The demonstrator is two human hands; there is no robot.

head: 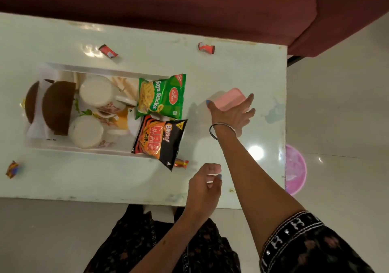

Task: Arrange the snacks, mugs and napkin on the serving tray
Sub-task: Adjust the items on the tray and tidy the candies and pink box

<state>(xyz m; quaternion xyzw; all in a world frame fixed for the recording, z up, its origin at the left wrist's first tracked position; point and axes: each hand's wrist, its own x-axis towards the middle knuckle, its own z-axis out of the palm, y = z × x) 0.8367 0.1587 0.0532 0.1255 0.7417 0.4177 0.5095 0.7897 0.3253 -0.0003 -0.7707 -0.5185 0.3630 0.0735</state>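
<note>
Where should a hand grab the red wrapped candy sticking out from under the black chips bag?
Pinch the free twisted end of the candy, coming from its right side. Its other end is tucked under the black Bingo bag, so only that end shows on the table.

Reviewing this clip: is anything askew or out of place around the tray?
Yes. The Bingo packet hangs over the serving tray at its near right corner instead of lying inside. Four small sweets lie loose on the table outside the tray: two red ones beyond it, one near left, one under the Bingo packet.
</note>
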